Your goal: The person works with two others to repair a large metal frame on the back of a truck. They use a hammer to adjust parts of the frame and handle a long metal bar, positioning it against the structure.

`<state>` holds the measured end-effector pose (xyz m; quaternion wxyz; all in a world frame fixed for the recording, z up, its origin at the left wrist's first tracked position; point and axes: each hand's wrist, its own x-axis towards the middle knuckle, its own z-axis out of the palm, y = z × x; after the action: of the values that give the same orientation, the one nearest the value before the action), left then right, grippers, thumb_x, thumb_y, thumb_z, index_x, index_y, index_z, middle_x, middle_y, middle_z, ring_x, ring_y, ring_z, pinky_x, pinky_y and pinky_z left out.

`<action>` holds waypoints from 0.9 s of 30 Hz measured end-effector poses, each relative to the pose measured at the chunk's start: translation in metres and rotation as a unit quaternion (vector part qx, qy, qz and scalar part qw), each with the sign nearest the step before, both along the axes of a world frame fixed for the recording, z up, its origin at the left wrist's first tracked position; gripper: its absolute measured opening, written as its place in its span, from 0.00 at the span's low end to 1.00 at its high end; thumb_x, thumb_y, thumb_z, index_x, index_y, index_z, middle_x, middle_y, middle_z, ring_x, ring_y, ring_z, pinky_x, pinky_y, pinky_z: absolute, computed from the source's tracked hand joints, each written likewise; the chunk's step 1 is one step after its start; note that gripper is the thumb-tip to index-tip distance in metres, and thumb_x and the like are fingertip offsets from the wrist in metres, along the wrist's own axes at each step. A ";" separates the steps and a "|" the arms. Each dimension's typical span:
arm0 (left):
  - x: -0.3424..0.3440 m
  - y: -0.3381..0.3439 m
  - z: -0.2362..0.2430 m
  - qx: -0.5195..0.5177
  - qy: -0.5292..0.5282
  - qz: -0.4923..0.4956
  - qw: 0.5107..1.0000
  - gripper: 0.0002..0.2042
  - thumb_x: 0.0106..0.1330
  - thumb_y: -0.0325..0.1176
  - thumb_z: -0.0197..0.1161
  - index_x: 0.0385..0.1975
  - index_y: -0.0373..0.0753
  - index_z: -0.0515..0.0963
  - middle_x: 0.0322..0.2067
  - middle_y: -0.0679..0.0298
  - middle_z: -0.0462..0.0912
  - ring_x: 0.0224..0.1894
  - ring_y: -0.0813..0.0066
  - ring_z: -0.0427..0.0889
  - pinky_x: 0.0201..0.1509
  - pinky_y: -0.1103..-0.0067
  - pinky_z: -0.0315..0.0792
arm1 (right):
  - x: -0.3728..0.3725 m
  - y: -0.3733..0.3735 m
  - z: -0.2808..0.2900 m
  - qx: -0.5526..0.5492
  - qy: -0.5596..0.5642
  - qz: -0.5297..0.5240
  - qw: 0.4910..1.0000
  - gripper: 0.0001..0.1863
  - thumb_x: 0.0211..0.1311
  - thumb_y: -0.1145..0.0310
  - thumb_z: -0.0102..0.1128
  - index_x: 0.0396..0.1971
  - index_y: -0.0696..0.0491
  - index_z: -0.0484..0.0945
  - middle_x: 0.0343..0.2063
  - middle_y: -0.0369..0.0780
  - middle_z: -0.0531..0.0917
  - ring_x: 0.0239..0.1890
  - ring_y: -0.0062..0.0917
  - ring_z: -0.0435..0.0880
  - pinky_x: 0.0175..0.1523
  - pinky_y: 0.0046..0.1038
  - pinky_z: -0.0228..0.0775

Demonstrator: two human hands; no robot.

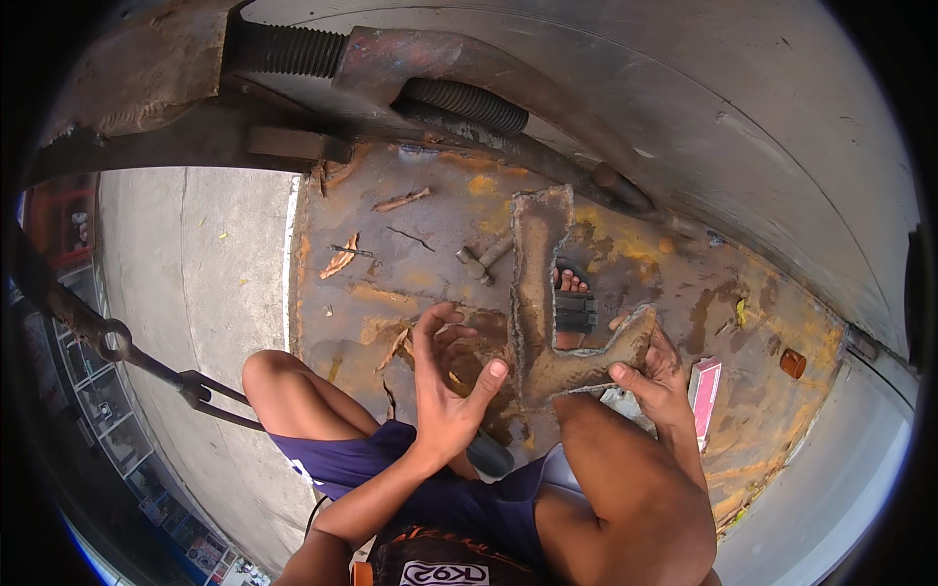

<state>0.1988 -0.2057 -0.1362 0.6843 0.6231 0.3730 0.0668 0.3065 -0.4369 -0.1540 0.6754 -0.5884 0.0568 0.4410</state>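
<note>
An L-shaped metal plate (532, 293) with rough, jagged edges stands tilted over the rusty deck, its short arm gripped in my right hand (650, 376). My left hand (445, 381) is open just left of the plate, fingers spread and curled slightly, apparently not touching it. A hammer (479, 264) lies behind the plate's left edge. My sandalled foot (575, 313) shows through the plate's inner corner.
Heavy pipes and corrugated hose (469, 98) run along the grey panel. A pink box (703, 400) and brown container (793, 361) lie at right, dry leaves (342, 254) and thin rods at left. A metal linkage (147, 366) crosses above concrete pavement (195, 254).
</note>
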 end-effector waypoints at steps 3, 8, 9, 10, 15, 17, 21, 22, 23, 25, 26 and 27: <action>0.012 -0.011 -0.008 -0.207 0.044 -0.125 0.969 0.29 0.67 0.37 0.68 0.61 0.29 0.65 0.52 0.54 0.76 0.56 0.69 0.73 0.60 0.73 0.68 | -0.006 0.010 -0.028 0.058 0.016 -0.112 0.992 0.31 0.59 0.77 0.69 0.63 0.60 0.68 0.54 0.39 0.77 0.57 0.23 0.75 0.63 0.25 0.64; 0.042 -0.005 -0.030 -0.042 -0.033 -0.116 0.992 0.17 0.74 0.33 0.58 0.54 0.26 0.71 0.44 0.52 0.83 0.47 0.72 0.79 0.54 0.75 0.72 | 0.009 0.037 -0.064 0.136 0.072 -0.160 0.975 0.33 0.58 0.78 0.68 0.63 0.59 0.66 0.56 0.41 0.77 0.59 0.26 0.75 0.64 0.27 0.65; 0.047 -0.001 -0.037 -0.020 -0.001 -0.129 0.991 0.17 0.74 0.33 0.58 0.54 0.26 0.71 0.43 0.52 0.83 0.46 0.72 0.79 0.52 0.75 0.72 | 0.014 0.043 -0.068 0.124 0.076 -0.164 0.976 0.32 0.59 0.77 0.69 0.63 0.59 0.66 0.56 0.41 0.77 0.59 0.27 0.75 0.63 0.28 0.66; 0.052 0.005 -0.044 0.005 0.013 -0.137 0.991 0.17 0.74 0.33 0.57 0.54 0.26 0.70 0.42 0.52 0.83 0.45 0.72 0.80 0.51 0.75 0.73 | 0.020 0.050 -0.072 0.134 0.061 -0.163 0.976 0.31 0.59 0.76 0.69 0.62 0.58 0.67 0.55 0.41 0.77 0.59 0.27 0.75 0.63 0.28 0.67; 0.063 0.008 -0.064 0.097 0.057 -0.139 0.984 0.15 0.74 0.33 0.56 0.53 0.29 0.71 0.38 0.50 0.82 0.37 0.66 0.80 0.43 0.72 0.73 | 0.032 0.088 -0.102 -0.004 0.098 -0.263 0.960 0.24 0.68 0.54 0.63 0.55 0.53 0.72 0.46 0.37 0.79 0.52 0.25 0.79 0.54 0.33 0.75; 0.064 0.007 -0.062 0.170 0.029 -0.115 0.978 0.14 0.75 0.33 0.55 0.53 0.30 0.71 0.38 0.56 0.81 0.38 0.72 0.77 0.44 0.74 0.72 | 0.030 0.098 -0.115 -0.068 0.101 -0.259 0.958 0.23 0.69 0.49 0.62 0.52 0.52 0.73 0.47 0.36 0.80 0.52 0.23 0.79 0.52 0.34 0.76; 0.067 0.013 -0.047 0.211 -0.007 -0.109 0.971 0.13 0.75 0.33 0.54 0.52 0.30 0.71 0.34 0.55 0.80 0.35 0.69 0.76 0.42 0.73 0.71 | 0.022 0.111 -0.124 0.024 0.059 -0.310 0.949 0.24 0.69 0.48 0.60 0.52 0.52 0.73 0.44 0.35 0.79 0.44 0.23 0.83 0.40 0.29 0.79; 0.069 0.016 -0.045 0.194 0.026 -0.140 0.971 0.13 0.75 0.32 0.53 0.52 0.30 0.70 0.33 0.51 0.80 0.34 0.61 0.78 0.41 0.70 0.70 | 0.023 0.113 -0.124 0.006 0.075 -0.324 0.943 0.24 0.69 0.48 0.59 0.51 0.53 0.73 0.44 0.36 0.80 0.43 0.23 0.83 0.40 0.29 0.78; 0.072 0.019 -0.044 0.183 0.041 -0.169 0.968 0.13 0.75 0.31 0.52 0.51 0.30 0.70 0.32 0.46 0.79 0.34 0.53 0.79 0.39 0.66 0.70 | 0.025 0.114 -0.124 -0.011 0.089 -0.338 0.937 0.23 0.69 0.49 0.58 0.50 0.53 0.73 0.43 0.36 0.80 0.43 0.23 0.82 0.41 0.29 0.78; 0.076 0.022 -0.044 0.177 0.053 -0.190 0.964 0.12 0.74 0.30 0.50 0.51 0.30 0.70 0.30 0.41 0.78 0.33 0.43 0.79 0.38 0.63 0.70 | 0.030 0.115 -0.123 -0.053 0.106 -0.337 0.934 0.22 0.68 0.50 0.57 0.48 0.54 0.74 0.43 0.37 0.80 0.44 0.24 0.82 0.43 0.29 0.77; 0.077 0.021 -0.044 0.181 0.051 -0.186 0.964 0.12 0.74 0.30 0.50 0.51 0.30 0.70 0.30 0.40 0.77 0.34 0.41 0.78 0.38 0.62 0.69 | 0.031 0.114 -0.122 -0.081 0.111 -0.323 0.936 0.22 0.68 0.50 0.56 0.47 0.54 0.75 0.42 0.37 0.80 0.45 0.24 0.82 0.46 0.29 0.75; 0.078 0.020 -0.045 0.184 0.052 -0.184 0.964 0.12 0.74 0.29 0.50 0.51 0.30 0.70 0.30 0.39 0.77 0.34 0.39 0.77 0.38 0.62 0.69 | 0.031 0.114 -0.123 -0.118 0.130 -0.313 0.933 0.21 0.67 0.51 0.55 0.46 0.54 0.75 0.42 0.38 0.80 0.46 0.24 0.81 0.48 0.30 0.74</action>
<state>0.2769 -0.1856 -0.1813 0.5381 0.7988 0.2678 -0.0254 0.3375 -0.3229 -0.2770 0.6915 -0.5536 0.3776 0.2698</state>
